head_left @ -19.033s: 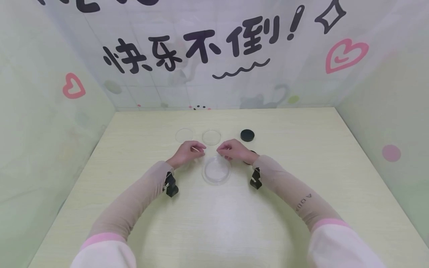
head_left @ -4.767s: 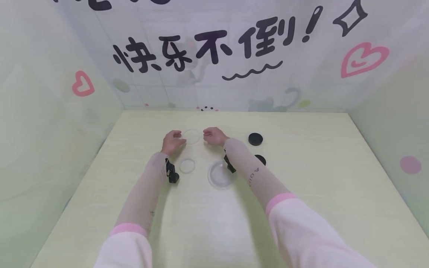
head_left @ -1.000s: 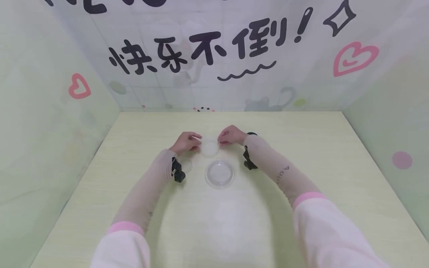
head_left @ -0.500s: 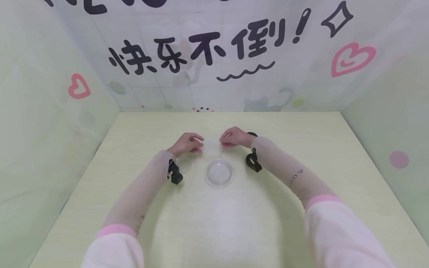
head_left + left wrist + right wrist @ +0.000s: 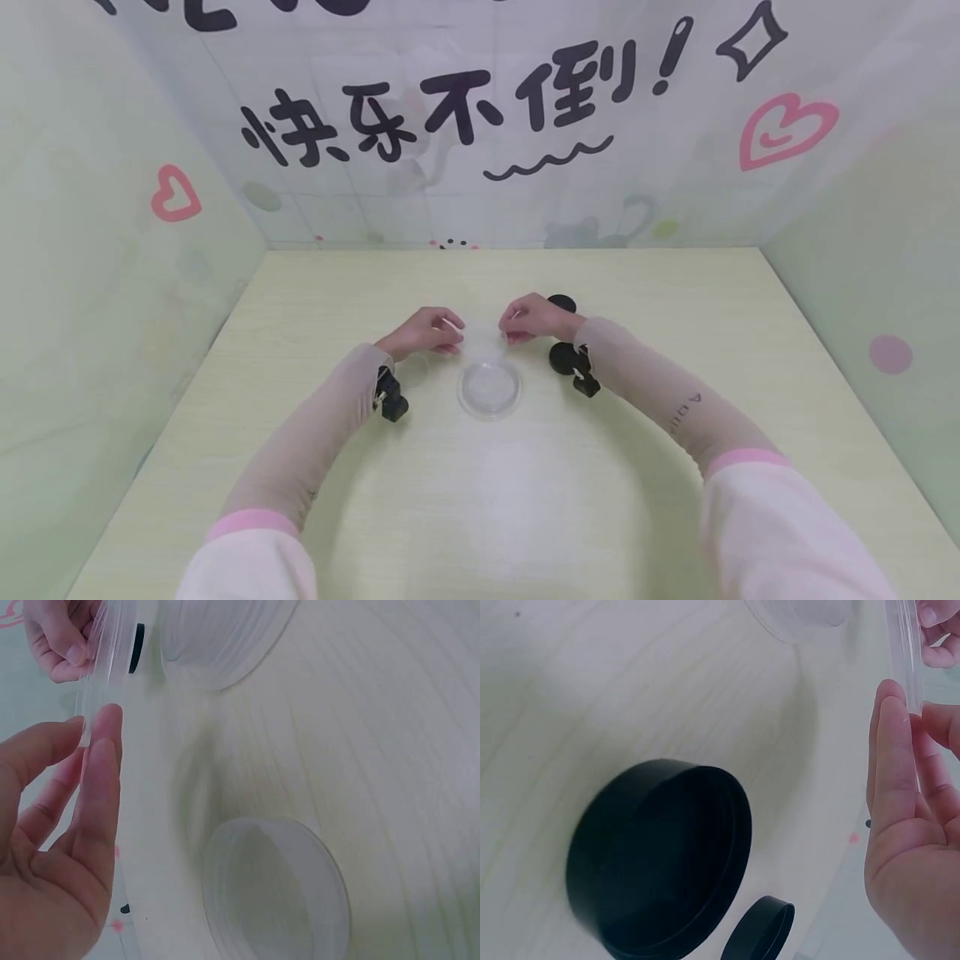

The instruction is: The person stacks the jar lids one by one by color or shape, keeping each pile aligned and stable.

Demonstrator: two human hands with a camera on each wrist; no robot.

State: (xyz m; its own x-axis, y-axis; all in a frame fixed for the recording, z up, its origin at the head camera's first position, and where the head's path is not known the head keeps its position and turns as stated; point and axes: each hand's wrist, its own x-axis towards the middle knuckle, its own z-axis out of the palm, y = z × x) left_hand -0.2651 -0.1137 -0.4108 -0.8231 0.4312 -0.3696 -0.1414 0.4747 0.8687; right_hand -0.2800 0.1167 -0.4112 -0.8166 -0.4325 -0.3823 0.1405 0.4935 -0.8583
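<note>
A clear, shallow round dish point(image 5: 106, 671), like a petri dish, is held up between both hands. My left hand point(image 5: 426, 330) pinches its left edge between thumb and fingers; my right hand point(image 5: 534, 317) pinches the opposite edge, as the right wrist view also shows. Tilted on edge in the wrist views, the dish hangs just behind and above a set of nested clear dishes point(image 5: 490, 388) on the table. Below my left hand lies a smaller clear round dish point(image 5: 277, 892), faint in the head view.
Two black round caps lie at the right: the nearer, larger-looking one point(image 5: 660, 862) below my right wrist, the other point(image 5: 759, 931) farther back. A printed cloth backdrop point(image 5: 465, 200) stands behind the pale wooden table point(image 5: 480, 500), with pale walls at both sides.
Over the last seconds, both hands took the clear dish from the back of the table and lifted it. In the last second it came right and nearer, toward the nested dishes.
</note>
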